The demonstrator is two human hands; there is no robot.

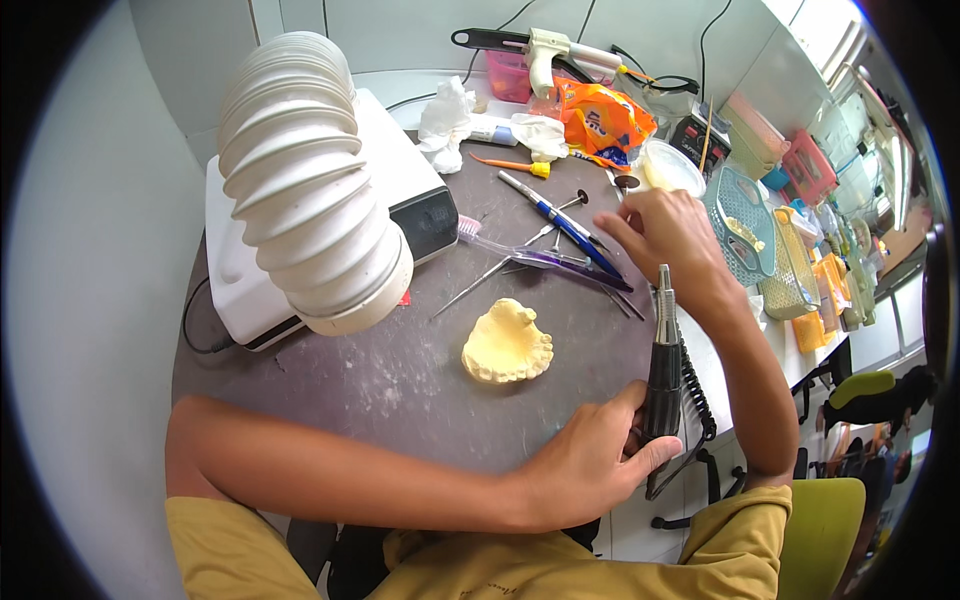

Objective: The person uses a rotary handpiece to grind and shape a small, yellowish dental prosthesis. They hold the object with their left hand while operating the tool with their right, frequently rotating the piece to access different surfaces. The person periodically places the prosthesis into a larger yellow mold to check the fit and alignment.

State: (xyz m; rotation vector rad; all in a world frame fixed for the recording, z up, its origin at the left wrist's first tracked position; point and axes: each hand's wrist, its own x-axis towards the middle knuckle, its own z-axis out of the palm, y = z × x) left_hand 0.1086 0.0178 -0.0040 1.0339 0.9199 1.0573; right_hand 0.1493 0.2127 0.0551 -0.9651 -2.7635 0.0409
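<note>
My left hand reaches across the front of the table, closed round the black lower part of a rotary handpiece. Its metal nose points up and away from me. My right hand is beyond it at the right edge, thumb apart from the fingers, whose tips are partly hidden. Just past those fingers lies a small brown disc bur. A cream dental cast with a row of teeth sits mid-table. Behind it lie a purple toothbrush, a blue pen-like tool and several thin metal instruments.
A white box with a dark front and a thick ribbed hose takes up the left. At the back are crumpled tissue, an orange packet and a glue gun. Baskets line the right; a coiled cord hangs at the edge.
</note>
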